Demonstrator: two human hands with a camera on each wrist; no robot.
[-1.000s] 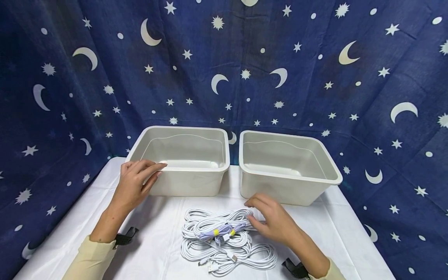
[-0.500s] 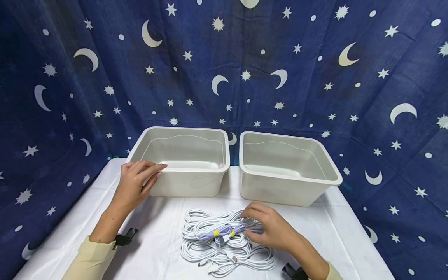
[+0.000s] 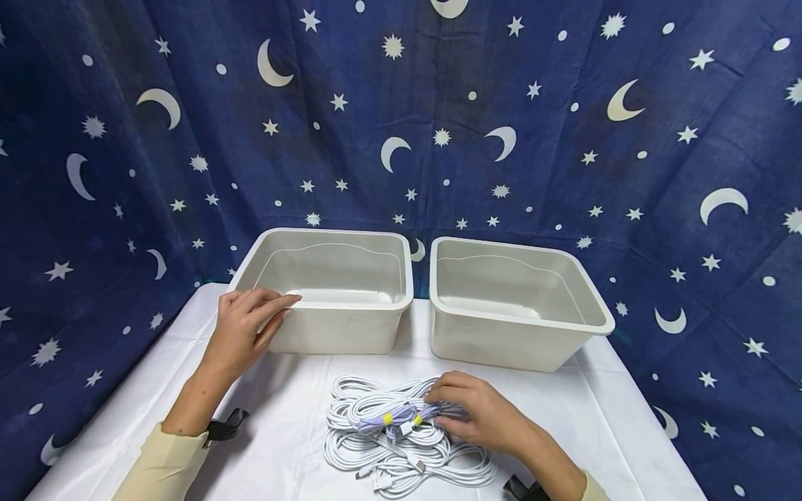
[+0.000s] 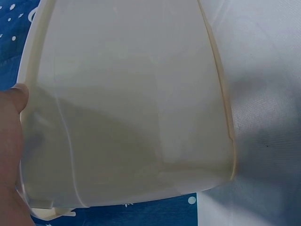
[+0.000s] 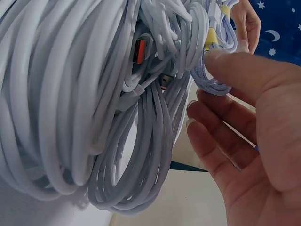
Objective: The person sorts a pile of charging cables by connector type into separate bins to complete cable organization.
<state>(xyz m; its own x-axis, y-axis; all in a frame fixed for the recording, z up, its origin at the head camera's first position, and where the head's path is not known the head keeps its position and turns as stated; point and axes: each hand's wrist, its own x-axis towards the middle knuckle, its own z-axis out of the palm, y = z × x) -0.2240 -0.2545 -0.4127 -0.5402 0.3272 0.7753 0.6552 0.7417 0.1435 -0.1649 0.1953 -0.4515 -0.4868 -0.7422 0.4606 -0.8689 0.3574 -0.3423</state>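
Observation:
My left hand (image 3: 241,330) holds the near rim of the left grey bin (image 3: 332,330), fingers over the edge and thumb outside. In the left wrist view that hand (image 4: 10,141) shows only partly beside the bin's wall (image 4: 117,94). On the cloth lies a pile of coiled white cables (image 3: 357,452) with USB plugs. A purple braided cable (image 3: 376,419), bundled with yellow ties, rests on top. My right hand (image 3: 479,410) pinches the end of this bundle; the right wrist view shows the purple loop (image 5: 211,84) between thumb and fingers of the hand (image 5: 277,127).
A second grey bin (image 3: 501,344) stands to the right of the first, with a narrow gap between them. Both are on a white tablecloth (image 3: 282,417). Behind hangs a dark blue curtain (image 3: 351,62) with moons and stars.
My right hand has come down and left from above the pile's right side, and its fingers now close on the purple cable bundle. The left hand stays on the bin rim.

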